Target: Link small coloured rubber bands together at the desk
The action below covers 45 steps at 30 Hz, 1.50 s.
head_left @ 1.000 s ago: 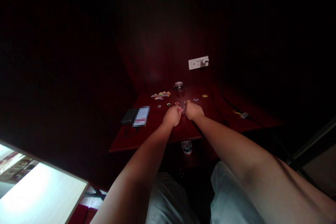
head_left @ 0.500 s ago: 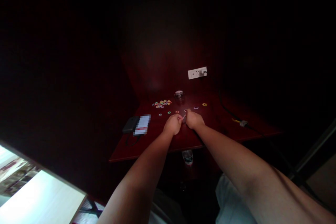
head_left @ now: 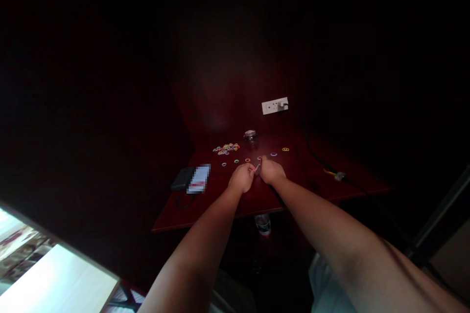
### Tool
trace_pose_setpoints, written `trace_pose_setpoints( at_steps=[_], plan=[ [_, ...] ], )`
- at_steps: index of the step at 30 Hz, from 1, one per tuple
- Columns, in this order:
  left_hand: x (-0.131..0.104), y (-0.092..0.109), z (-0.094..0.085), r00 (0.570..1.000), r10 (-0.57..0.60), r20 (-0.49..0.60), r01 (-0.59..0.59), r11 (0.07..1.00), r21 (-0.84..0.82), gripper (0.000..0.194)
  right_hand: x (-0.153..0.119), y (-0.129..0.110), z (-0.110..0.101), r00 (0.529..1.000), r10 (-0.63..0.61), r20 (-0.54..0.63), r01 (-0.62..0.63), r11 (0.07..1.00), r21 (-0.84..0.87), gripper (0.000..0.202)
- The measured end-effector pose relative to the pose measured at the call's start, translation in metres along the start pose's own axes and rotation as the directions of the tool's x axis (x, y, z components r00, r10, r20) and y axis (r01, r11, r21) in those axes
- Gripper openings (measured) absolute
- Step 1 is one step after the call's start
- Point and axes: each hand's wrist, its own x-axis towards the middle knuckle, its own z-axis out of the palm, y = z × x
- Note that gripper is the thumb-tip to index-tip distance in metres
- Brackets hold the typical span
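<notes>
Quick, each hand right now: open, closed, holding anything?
Left hand: closed, pinching a thin, pale pink band.
Right hand: closed, apparently on the band's other end; fingertips partly hidden.

A black, flat case (head_left: pixel 182 178) lies on the left of the dark red table (head_left: pixel 301 168), just beside a pixelated pale rectangle (head_left: pixel 199 178). A white socket panel (head_left: pixel 270 106) on the back wall holds a plug (head_left: pixel 282 104). A dark cable (head_left: pixel 325 159) crosses the table's right side. Below the front edge shows a clear container (head_left: pixel 263 225); a pale tabletop (head_left: pixel 58 279) fills the lower left
</notes>
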Motion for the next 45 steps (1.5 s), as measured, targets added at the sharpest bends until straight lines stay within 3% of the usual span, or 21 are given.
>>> trace_pose_setpoints(
  at_steps=[11, 20, 26, 33, 40, 45],
  plan=[
    [0.000, 0.000, -0.002, 1.000, -0.006, 0.004, 0.006, 1.000, -0.026, 0.011, -0.004, 0.000, -0.006, 0.999, -0.050, 0.004, 0.050, 0.999, 0.018, 0.028],
    [0.000, -0.001, 0.000, 1.000, -0.002, -0.001, 0.002, 1.000, -0.026, 0.010, -0.001, 0.001, -0.001, 1.000, 0.019, 0.002, -0.019, 1.000, 0.014, 0.030],
    [-0.001, -0.001, -0.001, 1.000, -0.022, -0.012, 0.022, 0.999, -0.032, 0.011, -0.003, 0.002, -0.004, 1.000, -0.024, 0.003, 0.024, 0.999, 0.023, 0.027],
    [0.000, -0.001, 0.000, 1.000, 0.006, -0.019, -0.007, 1.000, -0.012, 0.011, 0.001, -0.002, 0.001, 0.996, 0.087, 0.001, -0.087, 0.996, -0.008, 0.030],
    [-0.003, 0.003, -0.003, 0.988, -0.088, -0.130, 0.101, 0.990, 0.098, 0.014, -0.008, -0.002, -0.002, 0.992, -0.121, 0.036, 0.122, 0.992, -0.024, 0.029],
    [-0.004, 0.003, -0.004, 0.979, -0.088, -0.182, 0.122, 0.975, 0.185, 0.014, -0.009, -0.004, 0.000, 0.975, -0.214, 0.057, 0.216, 0.976, -0.036, 0.028]
  ],
)
